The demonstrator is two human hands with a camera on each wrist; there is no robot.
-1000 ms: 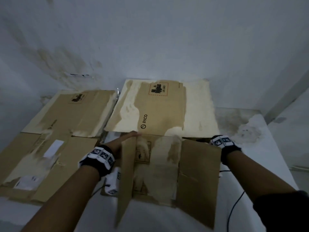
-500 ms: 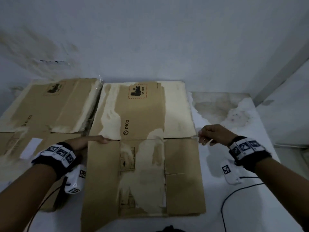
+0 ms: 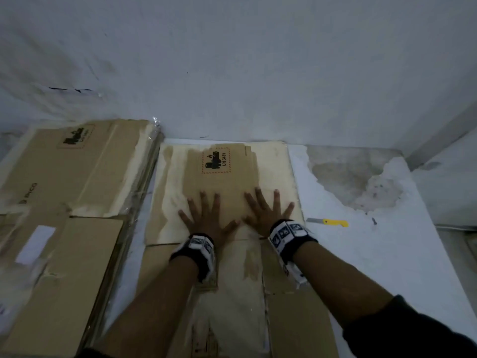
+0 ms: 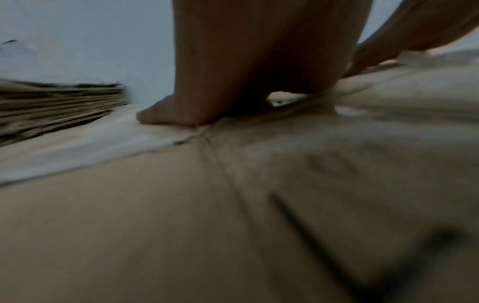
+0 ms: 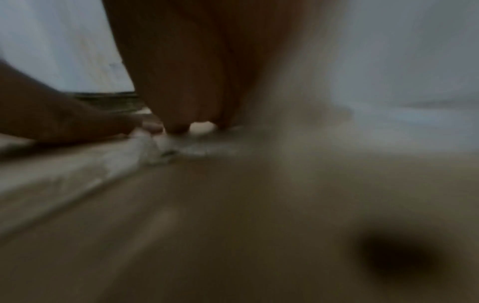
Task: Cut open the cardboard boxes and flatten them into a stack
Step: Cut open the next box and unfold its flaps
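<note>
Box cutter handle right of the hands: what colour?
Yellow plastic handle with a bare metal blade; clearest in the head view.

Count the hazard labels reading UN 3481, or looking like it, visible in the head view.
2. One UN 3481 label is on the flattened box just beyond the hands; a matching label, too blurred to read, is on the left stack's top sheet. Others may be hidden beneath.

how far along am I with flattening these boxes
Done: a stack of flattened boxes lies at the left. In hand: your left hand and right hand press spread fingers on the opened box before you. Left: no uncut boxes in view; the yellow knife lies idle.
</note>
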